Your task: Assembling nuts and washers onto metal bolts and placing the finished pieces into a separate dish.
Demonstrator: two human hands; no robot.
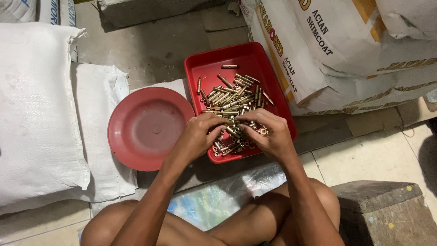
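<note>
**Two hands working one brass-coloured piece above a heaped red tray**

The fingertips of both hands meet over the near end of the tray, pinched around a small brass-coloured metal piece (233, 124) held between them. The left hand (202, 132) has its fingers curled in and closed on one side of the piece; the right hand (268, 134) is bent over it from the other side, thumb and forefingers closed on the same piece. Exactly how each finger sits on it is too small to tell.

Directly below lies the red rectangular tray (200, 68), holding a loose heap of short brass-coloured sleeves and bolts (234, 98), with small nuts and washers gathered toward the near edge; one sleeve lies alone near the far wall. Just beside the tray, to the left, sits a round red plate (150, 127) with nothing showing in it, resting partly on a white woven sack (41, 114). Printed paper sacks (346, 54) are stacked to the right, and a worn wooden block (382, 209) stands by the person's knee.

The likely risk, as I judge it: the piece is small and held only at the fingertips, so a slip could drop it. Over the tray it would vanish into the heap of look-alikes; nearer the rim it might bounce out to the floor.
</note>
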